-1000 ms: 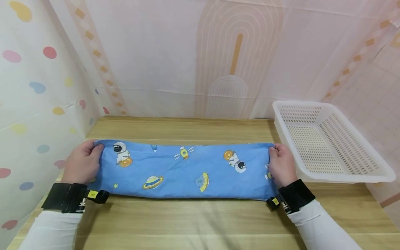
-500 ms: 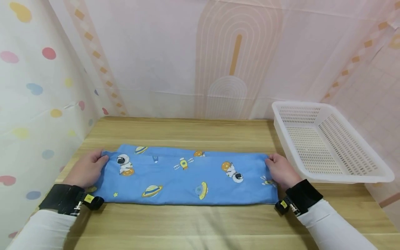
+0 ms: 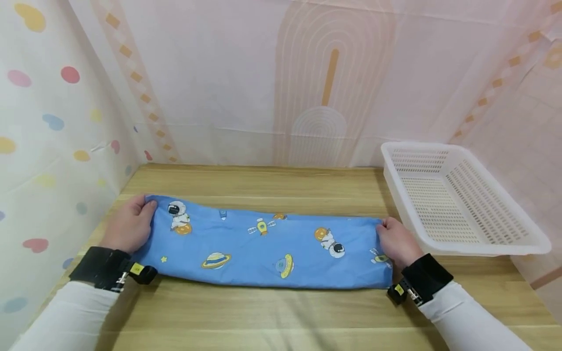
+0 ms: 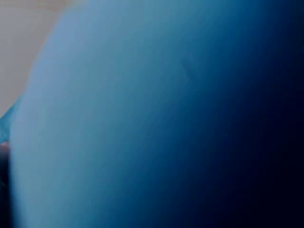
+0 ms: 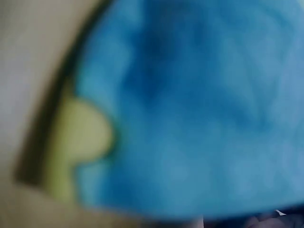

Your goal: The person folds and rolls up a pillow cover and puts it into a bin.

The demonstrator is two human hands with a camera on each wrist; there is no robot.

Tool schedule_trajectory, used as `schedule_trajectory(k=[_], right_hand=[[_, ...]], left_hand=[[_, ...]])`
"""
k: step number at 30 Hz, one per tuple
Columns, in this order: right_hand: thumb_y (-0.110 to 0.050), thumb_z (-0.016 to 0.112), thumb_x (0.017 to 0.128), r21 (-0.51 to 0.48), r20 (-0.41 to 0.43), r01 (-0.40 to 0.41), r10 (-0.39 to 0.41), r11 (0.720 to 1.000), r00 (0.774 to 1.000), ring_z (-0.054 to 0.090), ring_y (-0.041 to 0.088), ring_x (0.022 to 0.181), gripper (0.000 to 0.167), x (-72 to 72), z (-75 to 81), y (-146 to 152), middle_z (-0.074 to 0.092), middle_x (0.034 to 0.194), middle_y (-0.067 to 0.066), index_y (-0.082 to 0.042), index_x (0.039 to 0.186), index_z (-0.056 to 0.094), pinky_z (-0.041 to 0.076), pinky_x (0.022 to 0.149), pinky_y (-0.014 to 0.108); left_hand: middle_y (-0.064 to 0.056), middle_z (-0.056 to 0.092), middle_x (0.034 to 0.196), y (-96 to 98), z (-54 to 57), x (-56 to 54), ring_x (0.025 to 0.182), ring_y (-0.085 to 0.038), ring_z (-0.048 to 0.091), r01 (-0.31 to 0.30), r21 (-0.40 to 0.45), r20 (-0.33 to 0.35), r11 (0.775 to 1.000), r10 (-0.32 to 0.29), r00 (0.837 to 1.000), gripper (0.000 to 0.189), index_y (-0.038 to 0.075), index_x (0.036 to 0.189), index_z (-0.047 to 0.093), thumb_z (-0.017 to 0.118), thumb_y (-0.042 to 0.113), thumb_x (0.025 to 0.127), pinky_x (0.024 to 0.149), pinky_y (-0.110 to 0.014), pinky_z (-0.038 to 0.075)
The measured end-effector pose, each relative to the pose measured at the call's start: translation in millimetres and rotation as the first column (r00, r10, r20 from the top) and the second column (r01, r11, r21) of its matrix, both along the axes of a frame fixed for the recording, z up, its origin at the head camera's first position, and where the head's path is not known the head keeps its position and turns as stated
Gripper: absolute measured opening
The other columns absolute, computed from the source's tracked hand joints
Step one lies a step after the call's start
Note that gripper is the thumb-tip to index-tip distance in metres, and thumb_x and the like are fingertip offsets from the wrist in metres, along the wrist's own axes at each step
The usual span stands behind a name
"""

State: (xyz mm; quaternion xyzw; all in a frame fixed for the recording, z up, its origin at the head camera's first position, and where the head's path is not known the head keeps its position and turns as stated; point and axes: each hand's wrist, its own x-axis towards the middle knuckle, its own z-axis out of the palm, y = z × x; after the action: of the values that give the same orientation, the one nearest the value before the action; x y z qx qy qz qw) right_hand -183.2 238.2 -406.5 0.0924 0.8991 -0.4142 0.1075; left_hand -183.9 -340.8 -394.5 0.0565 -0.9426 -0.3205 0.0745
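Note:
A blue cloth (image 3: pixel 246 248) printed with astronauts, planets and spacecraft stretches in a long folded strip between my hands. My left hand (image 3: pixel 129 225) pinches its far left corner, thumb on top, and that end is lifted a little. At the other end my right hand (image 3: pixel 398 241) pinches the far right corner, lower down near the table. The blurred cloth (image 4: pixel 109 114) fills most of the left wrist view. In the right wrist view the cloth (image 5: pixel 199 118) is close and out of focus, with a yellow patch of print at its left edge.
A white plastic basket (image 3: pixel 487 250) with slotted walls stands at the right, just beyond my right hand. The wooden table (image 3: pixel 263 321) runs back to a pale patterned curtain (image 3: pixel 210 87). Another curtain with coloured dots (image 3: pixel 48 165) hangs along the left side.
Both hands lowered the cloth toward the table, showing a layer behind its far edge. Since then my left hand has raised its corner again and shifted slightly right; the right hand has barely moved.

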Motion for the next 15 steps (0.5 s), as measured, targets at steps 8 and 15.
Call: schedule_trajectory(k=[8, 15], right_hand=[[-0.021, 0.029, 0.114, -0.011, 0.035, -0.005, 0.005, 1.000, 0.999, 0.045, 0.026, 0.081, 0.027, -1.1, -2.2, 0, 0.036, 0.090, 0.010, 0.002, 0.118, 0.043, 0.036, 0.068, 0.036], [-0.023, 0.031, 0.114, 0.020, 0.078, -0.041, 0.039, 0.999, 0.996, 0.044, 0.023, 0.071, 0.025, 7.3, -0.5, 5, 0.037, 0.083, 0.007, -0.002, 0.108, 0.044, 0.036, 0.062, 0.034]], left_hand=[[-0.007, 0.039, 0.077, -4.2, -19.9, -18.8, 0.070, -0.026, 0.047, 0.083, -0.053, 0.083, 0.995, -0.078, 0.993, 0.041, 0.003, 0.098, 0.049, 0.028, 0.034, 0.116, 0.066, -0.035, 0.033], [-0.016, 0.053, 0.094, -16.4, -14.6, -1.5, 0.093, -0.034, 0.055, 0.166, -0.096, 0.172, 0.981, -0.148, 0.974, 0.040, 0.000, 0.103, 0.055, 0.030, 0.028, 0.116, 0.076, -0.044, 0.041]])
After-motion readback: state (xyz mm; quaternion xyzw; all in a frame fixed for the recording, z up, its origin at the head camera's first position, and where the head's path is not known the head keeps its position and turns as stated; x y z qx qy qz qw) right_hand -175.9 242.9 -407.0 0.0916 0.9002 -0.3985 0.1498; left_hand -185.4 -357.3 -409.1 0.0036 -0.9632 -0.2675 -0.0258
